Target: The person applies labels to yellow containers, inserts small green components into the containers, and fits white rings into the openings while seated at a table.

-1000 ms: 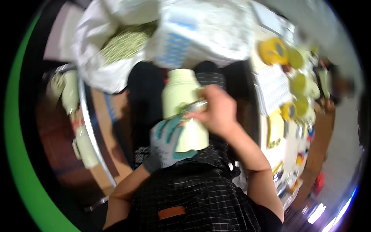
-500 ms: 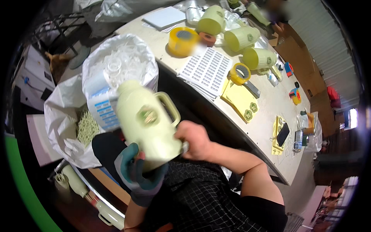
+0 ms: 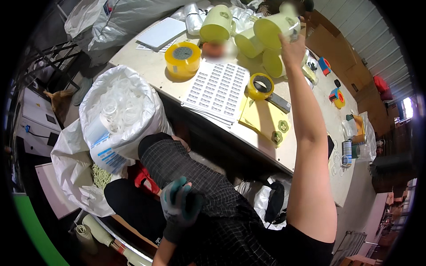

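At the far side of the table, my bare right hand point(image 3: 293, 49) grips a pale green flask shell point(image 3: 274, 30), its wide open end turned toward me. Other flask shells point(image 3: 216, 23) of the same green lie close around it, one directly below the held one. My left hand point(image 3: 179, 203), in a grey and teal glove, rests over my lap. Its fingers are loosely bent and apart, and I see nothing in them. Nearest to it are my checked apron and dark trouser leg.
The table point(image 3: 284, 153) carries a sticker sheet stack point(image 3: 217, 91), a large yellow tape roll point(image 3: 182, 60), a smaller roll point(image 3: 260, 86) and yellow sheets point(image 3: 262, 119). A white sack of clear plastic rings point(image 3: 120, 111) stands left. Part of another person shows beyond the far edge.
The flask shell has gone from in front of me to the far side of the table in my right hand. My left hand has let go of it and is lower over my lap.
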The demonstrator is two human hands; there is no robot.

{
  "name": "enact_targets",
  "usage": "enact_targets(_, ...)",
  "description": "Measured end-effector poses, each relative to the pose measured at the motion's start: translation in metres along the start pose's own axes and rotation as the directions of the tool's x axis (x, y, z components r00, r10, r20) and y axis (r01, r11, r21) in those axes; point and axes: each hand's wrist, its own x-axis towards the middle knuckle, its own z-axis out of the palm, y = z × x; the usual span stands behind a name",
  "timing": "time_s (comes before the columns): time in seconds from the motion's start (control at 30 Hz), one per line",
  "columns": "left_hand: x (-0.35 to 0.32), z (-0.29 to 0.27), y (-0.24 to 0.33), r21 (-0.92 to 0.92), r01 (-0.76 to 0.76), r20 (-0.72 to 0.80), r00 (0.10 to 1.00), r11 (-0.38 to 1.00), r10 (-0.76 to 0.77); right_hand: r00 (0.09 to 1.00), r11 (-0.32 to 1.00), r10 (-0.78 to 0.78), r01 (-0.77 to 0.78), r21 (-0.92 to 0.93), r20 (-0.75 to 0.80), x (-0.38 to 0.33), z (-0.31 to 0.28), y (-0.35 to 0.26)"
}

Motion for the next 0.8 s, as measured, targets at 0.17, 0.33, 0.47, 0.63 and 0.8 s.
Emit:
enact_targets(0.17, 0.01, 0.022, -0.014, 0.081, 0.012, 0.085, 0.996, 0.997, -0.019, 0.923, 1.0, 0.011, -0.018, 0.014, 0.385, -0.095, -0.01, -0.02)
enact_targets(0.33, 0.069, 0.052, -0.013, 0.044, -0.18, 0.263, 0.951, 0.983, 0.162, 0.832, 1.0, -0.004, -0.002, 0.01, 0.555, -0.137, -0.054, 0.034)
enact_targets(0.47, 0.141, 0.138, 0.016, 0.015, -0.477, 0.389, 0.812, 0.879, 0.435, 0.696, 0.978, -0.121, 0.207, -0.036, 0.707, -0.141, -0.064, 0.029)
enact_targets(0.63, 0.182, 0.246, 0.031, 0.085, -0.623, 0.553, 0.678, 0.777, 0.484, 0.689, 0.918, -0.254, 0.393, -0.057, 0.679, -0.158, -0.048, 0.046)
enact_targets(0.8, 0.174, 0.261, 0.028, 0.16, -0.54, 0.597, 0.72, 0.826, 0.354, 0.828, 0.941, -0.003, 0.192, -0.278, 0.561, -0.137, -0.066, 0.051)
